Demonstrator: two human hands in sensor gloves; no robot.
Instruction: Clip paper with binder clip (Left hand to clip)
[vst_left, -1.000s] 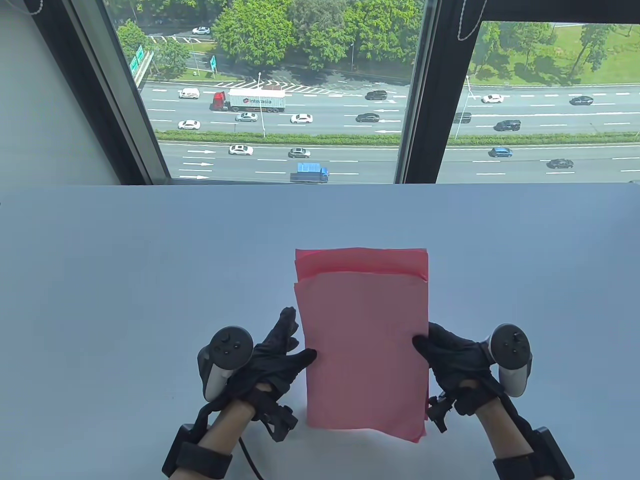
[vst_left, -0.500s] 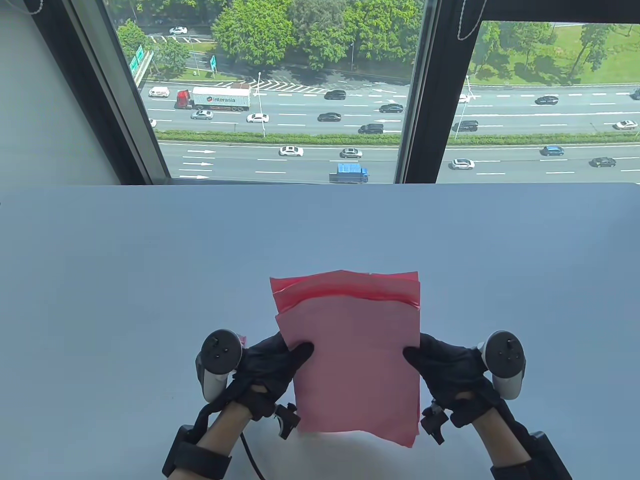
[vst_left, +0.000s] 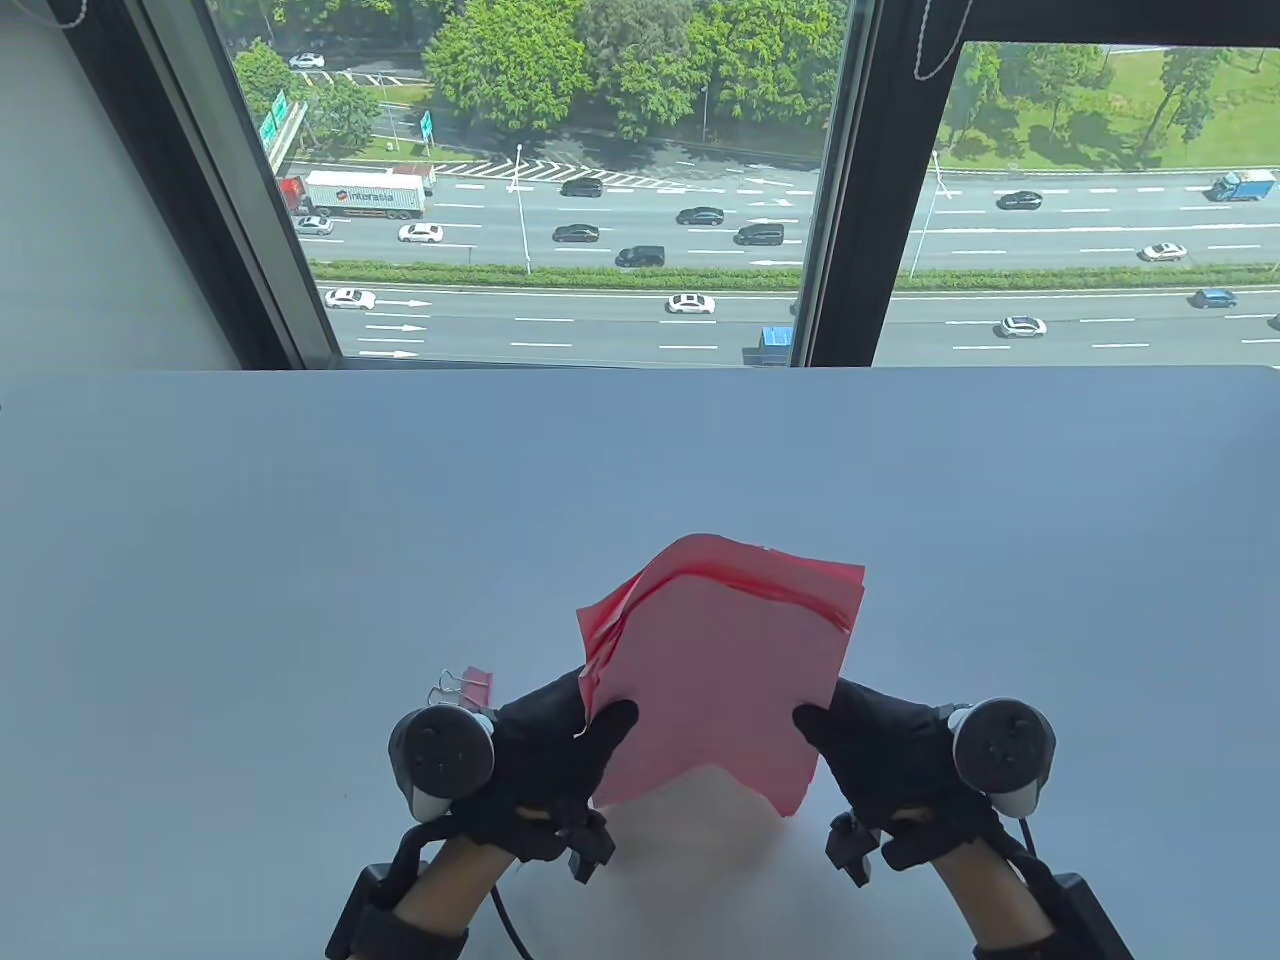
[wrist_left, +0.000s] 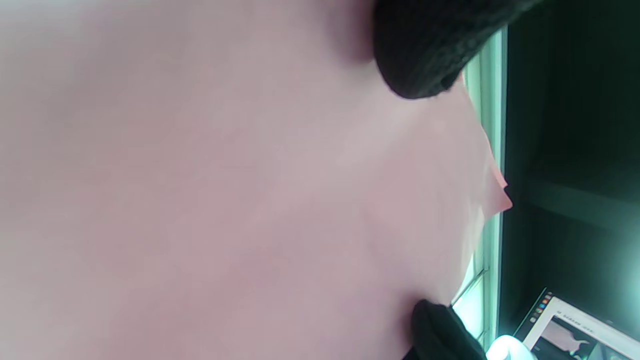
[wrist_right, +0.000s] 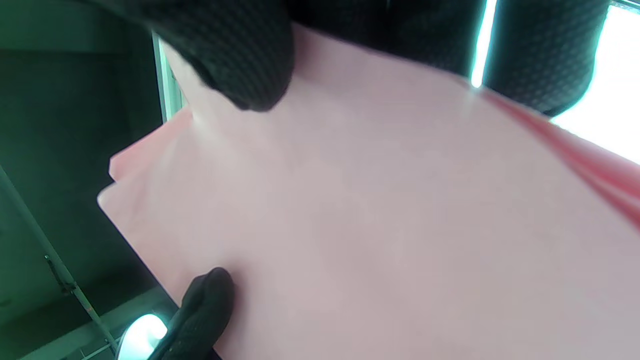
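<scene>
A stack of pink paper sheets (vst_left: 722, 660) is held up off the white table (vst_left: 300, 540), tilted, with its top sheets fanning apart at the upper left. My left hand (vst_left: 590, 725) grips its left edge, thumb on the front. My right hand (vst_left: 825, 725) grips its right edge, thumb on the front. A pink binder clip (vst_left: 465, 688) with silver wire handles lies on the table just left of my left hand, partly hidden behind the tracker. The paper (wrist_left: 225, 200) fills the left wrist view and the paper (wrist_right: 375, 240) also fills the right wrist view, with a gloved thumb on it in each.
A window with a dark frame (vst_left: 845, 200) runs along the table's far edge. A white wall (vst_left: 90, 220) stands at the back left.
Both hands have drawn the paper stack nearer and lower and tilted it to the right. Its top sheets have splayed. The binder clip has come into sight left of my left hand.
</scene>
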